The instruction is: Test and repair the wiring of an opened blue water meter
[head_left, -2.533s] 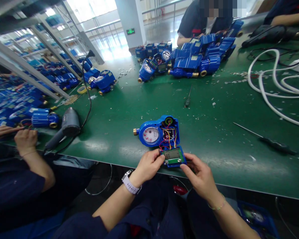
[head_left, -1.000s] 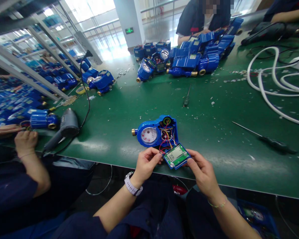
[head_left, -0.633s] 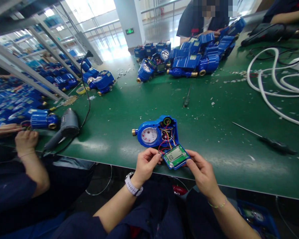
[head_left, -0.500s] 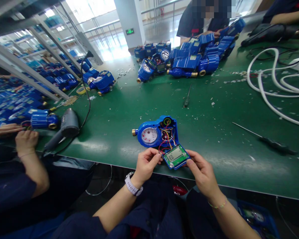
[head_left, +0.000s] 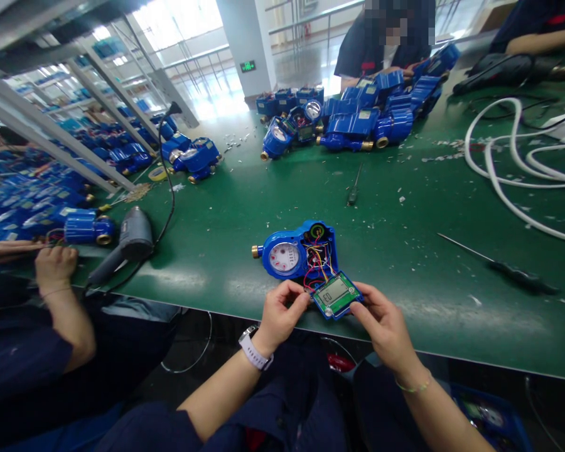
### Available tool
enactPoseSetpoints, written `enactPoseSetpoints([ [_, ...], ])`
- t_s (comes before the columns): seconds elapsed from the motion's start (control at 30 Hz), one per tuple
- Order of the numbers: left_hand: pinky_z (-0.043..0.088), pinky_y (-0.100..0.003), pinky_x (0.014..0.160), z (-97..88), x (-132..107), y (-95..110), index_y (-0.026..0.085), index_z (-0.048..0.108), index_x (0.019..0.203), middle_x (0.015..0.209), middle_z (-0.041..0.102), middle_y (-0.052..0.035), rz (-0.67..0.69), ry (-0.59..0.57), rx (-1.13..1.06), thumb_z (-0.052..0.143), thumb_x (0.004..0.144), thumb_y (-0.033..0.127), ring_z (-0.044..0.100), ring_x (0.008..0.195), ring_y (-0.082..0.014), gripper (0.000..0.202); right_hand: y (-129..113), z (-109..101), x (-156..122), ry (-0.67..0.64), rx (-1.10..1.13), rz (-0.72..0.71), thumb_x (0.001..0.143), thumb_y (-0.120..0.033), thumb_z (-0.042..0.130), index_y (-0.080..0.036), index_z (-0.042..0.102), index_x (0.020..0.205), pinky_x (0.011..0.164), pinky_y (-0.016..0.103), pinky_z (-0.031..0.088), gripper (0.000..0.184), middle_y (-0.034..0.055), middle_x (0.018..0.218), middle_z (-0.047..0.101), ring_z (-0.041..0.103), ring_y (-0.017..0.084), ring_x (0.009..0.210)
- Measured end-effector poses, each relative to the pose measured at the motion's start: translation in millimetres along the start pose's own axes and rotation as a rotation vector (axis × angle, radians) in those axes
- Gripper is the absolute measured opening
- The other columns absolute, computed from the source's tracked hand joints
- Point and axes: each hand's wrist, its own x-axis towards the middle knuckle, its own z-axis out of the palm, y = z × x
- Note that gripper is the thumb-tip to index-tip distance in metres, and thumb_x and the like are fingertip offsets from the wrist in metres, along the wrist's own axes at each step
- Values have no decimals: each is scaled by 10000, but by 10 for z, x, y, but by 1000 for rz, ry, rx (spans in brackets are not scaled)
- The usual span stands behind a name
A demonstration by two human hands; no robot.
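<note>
Pinching from both sides, the person's fingers (head_left: 297, 300) hold a small green display board (head_left: 336, 294) just above the near edge of the desk (head_left: 405, 251). The left hand (head_left: 280, 312) closes its fingertips on the board's left edge, where red wires run out; the right hand (head_left: 381, 320) grips the right edge with thumb and forefinger. The board's screen faces up and shows a couple of characters, too small to read surely.

Taking that board as the landmark: just beyond it, joined to it by a bundle of coloured wires (head_left: 317, 260), lies an open blue water meter (head_left: 296, 251) with a white dial and a brass fitting on its left end. Farther beyond the board, a dark screwdriver (head_left: 353, 188) lies alone on the green surface. Well to the right of the board rests a long thin probe with a black handle (head_left: 522, 276), and beyond that loops a white hose (head_left: 513, 169). Well to the left of the board sits a grey heat gun (head_left: 132, 235) with its black cord rising, and next to it a co-worker's hand (head_left: 51, 267) is at another blue part. Far beyond the board, a heap of blue meters (head_left: 358, 113) is piled in front of a seated person in dark clothes.
</note>
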Motion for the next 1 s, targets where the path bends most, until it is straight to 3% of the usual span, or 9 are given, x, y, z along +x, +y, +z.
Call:
enactPoseSetpoints([
  [0.07, 459, -217, 594, 15, -20, -29, 158, 596, 781, 676, 592, 9, 55, 42, 35, 657, 850, 332, 541, 600, -101, 196, -6, -14, 17, -5, 18, 9, 849, -494, 699, -195, 650, 1092, 749, 344, 581, 387, 74, 940, 703, 669, 222, 810],
  [0.17, 462, -227, 634, 38, -49, -70, 172, 639, 952, 728, 576, 12, 162, 81, 88, 642, 854, 279, 530, 644, -108, 146, 0, -22, 44, -17, 60, 31, 863, -482, 689, -195, 656, 1085, 736, 324, 566, 364, 68, 941, 698, 661, 216, 814],
  [0.3, 501, -268, 707, 46, -52, -60, 204, 682, 1162, 825, 678, -36, 282, 3, 160, 617, 865, 225, 604, 737, -148, 304, -13, -2, 68, -33, 141, 71, 881, -489, 656, -196, 645, 1108, 768, 352, 557, 371, 85, 1011, 691, 660, 234, 858],
  [0.6, 557, -284, 744, 25, -10, 20, 202, 727, 1122, 949, 762, -90, 357, -13, 170, 611, 889, 205, 693, 813, -174, 260, -45, 15, 74, -66, 227, 127, 869, -486, 673, -198, 641, 1095, 797, 348, 541, 367, 80, 1009, 698, 667, 236, 866],
  [1.0, 573, -266, 703, 30, 24, 38, 238, 781, 982, 874, 780, -66, 298, 1, 70, 697, 836, 210, 714, 768, -171, 171, -100, 51, 111, -30, 302, 169, 835, -515, 696, -195, 671, 991, 755, 362, 567, 357, 72, 955, 703, 664, 256, 866],
])
